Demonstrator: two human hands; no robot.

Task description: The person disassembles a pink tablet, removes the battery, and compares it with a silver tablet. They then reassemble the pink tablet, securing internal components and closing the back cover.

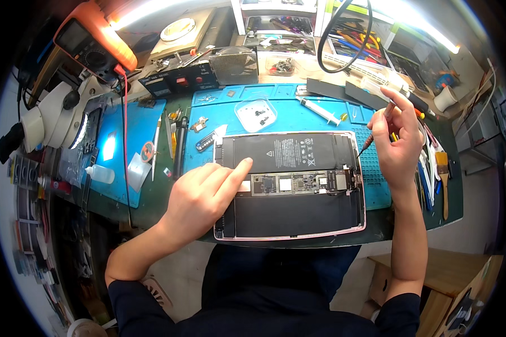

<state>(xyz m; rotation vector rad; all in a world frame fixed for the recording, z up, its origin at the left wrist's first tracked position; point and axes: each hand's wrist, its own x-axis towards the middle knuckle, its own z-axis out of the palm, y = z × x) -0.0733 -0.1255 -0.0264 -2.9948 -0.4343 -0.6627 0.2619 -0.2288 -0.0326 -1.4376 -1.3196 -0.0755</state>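
Note:
An opened tablet (290, 210) lies in front of me, its black battery cells and the long circuit board (298, 183) across its middle laid bare. My left hand (197, 194) rests palm down on its left edge, one digit stretched over the battery; its other fingertips are partly hidden. My right hand (398, 143) is raised beyond the tablet's right edge, with its fingers closed round a slim, pen-like screwdriver (368, 141). The dark tip points down near the tablet's upper right edge. A white dish (256, 115) with small dark parts stands behind the tablet.
The tablet lies partly on a blue work mat (213, 100), with a syringe (319, 110) behind it. An orange multimeter (93, 42) and white lamp or microscope parts (56, 121) stand left. A brush (443, 174) and several tools lie right. A black cable loop (319, 48) hangs above.

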